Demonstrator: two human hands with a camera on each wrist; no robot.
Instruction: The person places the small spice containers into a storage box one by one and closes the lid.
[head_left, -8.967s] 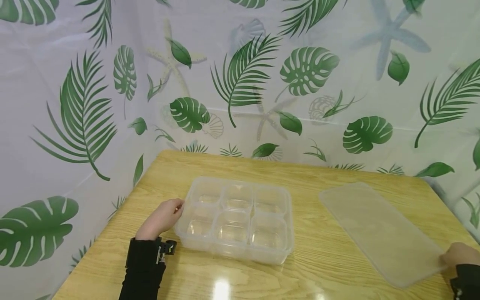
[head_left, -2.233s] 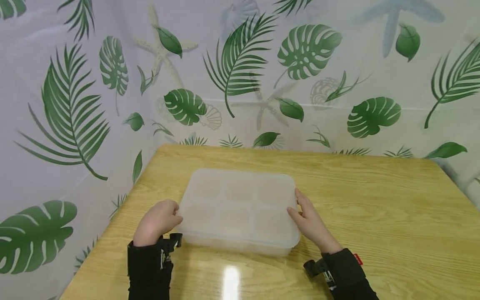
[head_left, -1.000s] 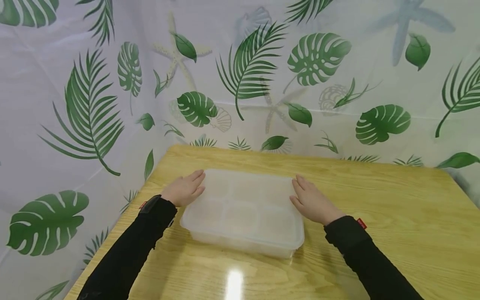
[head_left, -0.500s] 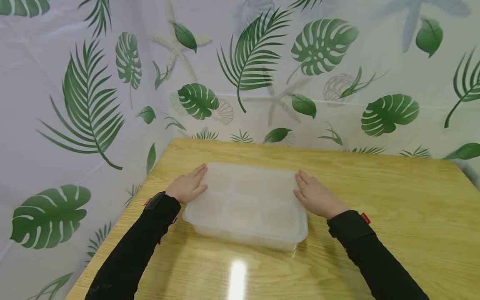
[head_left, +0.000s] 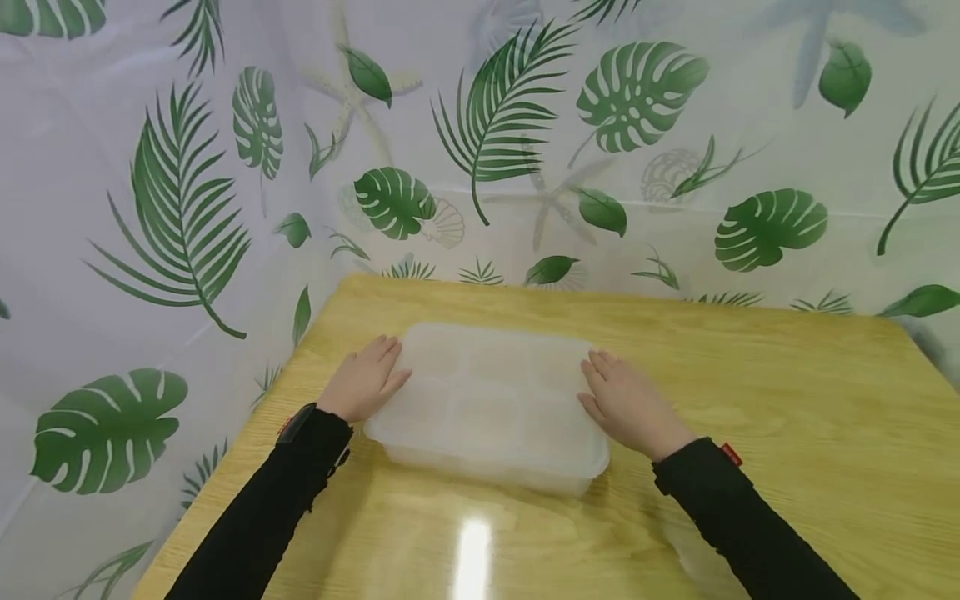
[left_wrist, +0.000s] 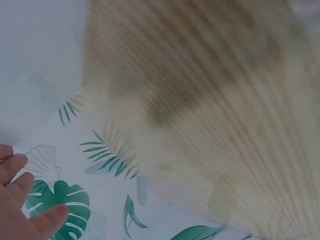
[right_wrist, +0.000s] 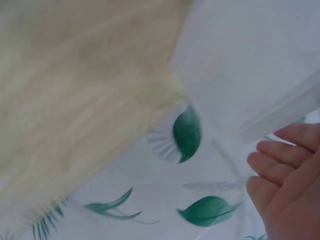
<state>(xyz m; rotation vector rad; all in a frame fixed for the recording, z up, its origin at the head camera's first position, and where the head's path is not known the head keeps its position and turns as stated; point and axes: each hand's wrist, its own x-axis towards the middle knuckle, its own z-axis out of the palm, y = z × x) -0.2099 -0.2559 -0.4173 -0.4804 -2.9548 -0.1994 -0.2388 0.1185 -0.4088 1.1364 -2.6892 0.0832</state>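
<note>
A translucent white storage box (head_left: 487, 468) stands on the table, covered by a frosted lid (head_left: 495, 400); six compartments show faintly through it, as several pale squares. My left hand (head_left: 362, 382) touches the lid's left edge near the far corner, fingers extended. On the opposite edge my right hand (head_left: 633, 408) rests with its fingers fairly straight. In the right wrist view the right fingers (right_wrist: 282, 160) are just below the box's pale rim (right_wrist: 285, 107). The left wrist view shows the left fingers (left_wrist: 20, 192) straight and spread; the box is barely visible there.
The wood-grain table (head_left: 787, 433) extends around the box, widest to the right. A white cloth backdrop (head_left: 480, 192) printed with leaves and starfish hangs behind and along the left side. Light glares off the table (head_left: 472, 558) in front.
The box stood uncovered earlier, with the lid by my right hand; the lid now covers it. My left hand has moved farther along the left edge. Over the last half second, both hands shift slightly.
</note>
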